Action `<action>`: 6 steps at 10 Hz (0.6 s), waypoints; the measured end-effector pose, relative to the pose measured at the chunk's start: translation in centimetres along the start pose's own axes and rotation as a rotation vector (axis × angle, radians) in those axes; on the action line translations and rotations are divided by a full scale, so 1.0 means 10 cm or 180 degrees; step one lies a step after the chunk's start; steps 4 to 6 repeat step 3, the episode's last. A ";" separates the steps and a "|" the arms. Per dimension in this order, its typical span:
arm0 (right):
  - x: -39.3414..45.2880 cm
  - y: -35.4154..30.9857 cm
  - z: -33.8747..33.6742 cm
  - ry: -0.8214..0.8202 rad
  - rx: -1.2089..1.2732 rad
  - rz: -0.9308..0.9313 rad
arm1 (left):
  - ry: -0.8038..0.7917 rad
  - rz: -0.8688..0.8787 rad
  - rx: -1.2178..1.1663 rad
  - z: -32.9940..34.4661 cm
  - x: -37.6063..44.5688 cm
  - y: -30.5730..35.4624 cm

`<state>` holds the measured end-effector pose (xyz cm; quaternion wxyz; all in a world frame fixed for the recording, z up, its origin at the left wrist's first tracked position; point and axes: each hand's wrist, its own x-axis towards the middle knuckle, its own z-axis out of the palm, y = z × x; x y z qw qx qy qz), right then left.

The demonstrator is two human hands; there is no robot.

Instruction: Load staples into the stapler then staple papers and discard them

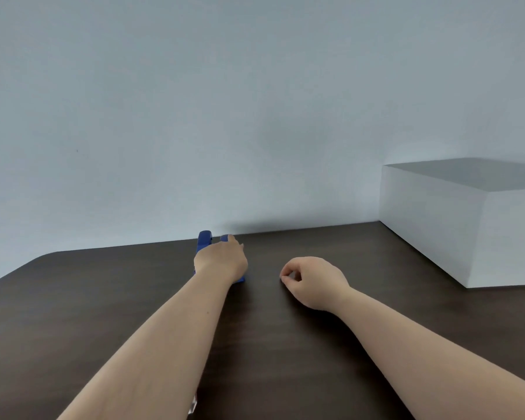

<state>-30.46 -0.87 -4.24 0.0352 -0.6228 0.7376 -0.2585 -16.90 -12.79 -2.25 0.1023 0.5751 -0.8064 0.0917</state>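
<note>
A blue stapler point(204, 238) lies on the dark wooden table point(103, 292) near its far edge, mostly hidden under my left hand point(222, 259). That hand rests over the stapler with fingers wrapped on it; blue parts show beyond the fingertips and at the wrist. My right hand point(311, 281) hovers just to the right, apart from the stapler, thumb and forefinger pinched together. Whether something tiny sits in the pinch cannot be made out. A small clear object point(193, 404) peeks out under my left forearm at the bottom edge.
A tall white block, looking like a stack of paper point(467, 219), stands at the back right of the table. A plain pale wall rises right behind the table's far edge. The table's left corner is rounded.
</note>
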 end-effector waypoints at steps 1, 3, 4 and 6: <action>-0.01 0.01 0.00 0.0076 0.0059 0.0010 | -0.0110 -0.0039 -0.0142 0.02 0.05 -0.01; -0.06 -0.03 -0.02 -0.0005 0.0147 0.0055 | 0.0266 0.0074 -0.0019 -0.05 -0.09 -0.06; -0.06 -0.03 -0.02 -0.0005 0.0147 0.0055 | 0.0266 0.0074 -0.0019 -0.05 -0.09 -0.06; -0.06 -0.03 -0.02 -0.0005 0.0147 0.0055 | 0.0266 0.0074 -0.0019 -0.05 -0.09 -0.06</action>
